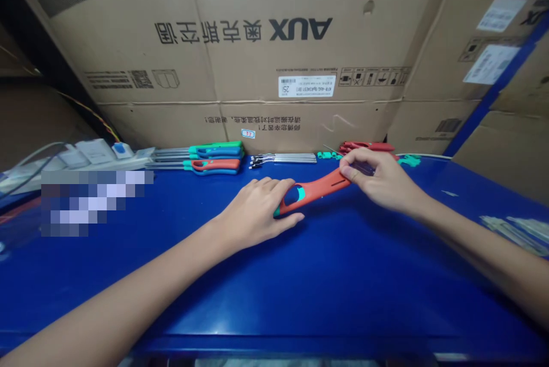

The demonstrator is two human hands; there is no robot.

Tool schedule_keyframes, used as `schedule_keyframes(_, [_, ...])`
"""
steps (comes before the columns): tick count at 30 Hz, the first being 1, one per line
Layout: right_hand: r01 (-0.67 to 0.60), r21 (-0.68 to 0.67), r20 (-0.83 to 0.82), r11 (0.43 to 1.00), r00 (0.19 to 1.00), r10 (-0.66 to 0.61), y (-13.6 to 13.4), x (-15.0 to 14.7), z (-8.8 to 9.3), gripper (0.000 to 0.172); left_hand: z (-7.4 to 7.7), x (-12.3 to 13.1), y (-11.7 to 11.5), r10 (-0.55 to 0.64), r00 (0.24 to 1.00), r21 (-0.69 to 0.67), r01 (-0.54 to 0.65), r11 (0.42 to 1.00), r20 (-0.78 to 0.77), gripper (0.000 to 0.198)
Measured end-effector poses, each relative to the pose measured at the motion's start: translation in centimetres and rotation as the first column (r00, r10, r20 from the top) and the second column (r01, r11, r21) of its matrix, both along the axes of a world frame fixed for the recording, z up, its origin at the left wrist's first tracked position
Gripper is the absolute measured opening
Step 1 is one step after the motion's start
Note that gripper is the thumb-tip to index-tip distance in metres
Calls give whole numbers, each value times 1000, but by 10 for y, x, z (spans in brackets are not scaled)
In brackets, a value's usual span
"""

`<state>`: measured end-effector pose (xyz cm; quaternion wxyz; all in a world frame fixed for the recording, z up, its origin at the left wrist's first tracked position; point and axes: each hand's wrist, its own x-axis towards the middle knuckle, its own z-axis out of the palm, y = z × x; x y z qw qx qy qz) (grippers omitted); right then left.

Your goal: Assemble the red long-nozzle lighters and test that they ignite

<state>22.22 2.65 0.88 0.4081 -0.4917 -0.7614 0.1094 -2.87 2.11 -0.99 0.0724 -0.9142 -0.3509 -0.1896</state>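
Note:
An orange lighter body (321, 188) with a teal trigger and a teal collar is held between my two hands above the blue table. My left hand (259, 210) grips its collar end, with the thumb below and the fingers above. At the other end, my right hand (381, 175) pinches the handle's tip between thumb and fingers. Just behind my right hand lie several red lighter bodies (369, 147), partly covered by it. Small teal parts (328, 155) sit to their left, and more teal pieces (409, 159) to their right.
Several long-necked lighters (217, 166) lie at the back left, beside a row of metal tubes (295, 158). A power strip with chargers (96, 151) stands further left. Cardboard (240, 70) walls the back of the blue table (274, 287). Clear plastic-like strips (514, 232) lie at right.

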Motion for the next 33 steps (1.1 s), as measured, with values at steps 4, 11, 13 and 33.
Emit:
schedule_keyframes(4, [-54, -7, 38, 999, 998, 54, -8, -15, -6, 17, -5, 2, 1, -54, 998, 6, 54, 999, 43, 46])
schedule_keyframes(11, [-59, -49, -15, 997, 998, 58, -12, -19, -13, 23, 5, -19, 14, -125, 992, -78, 126, 989, 20, 34])
schedule_keyframes(13, [-44, -67, -16, 997, 999, 43, -13, -18, -14, 25, 15, -35, 24, -58, 998, -133, 63, 989, 36, 41])
schedule_keyframes(33, [-114, 18, 250, 993, 962, 106, -18, -9, -34, 23, 51, -100, 49, 390, 908, -81, -382, 921, 152, 48])
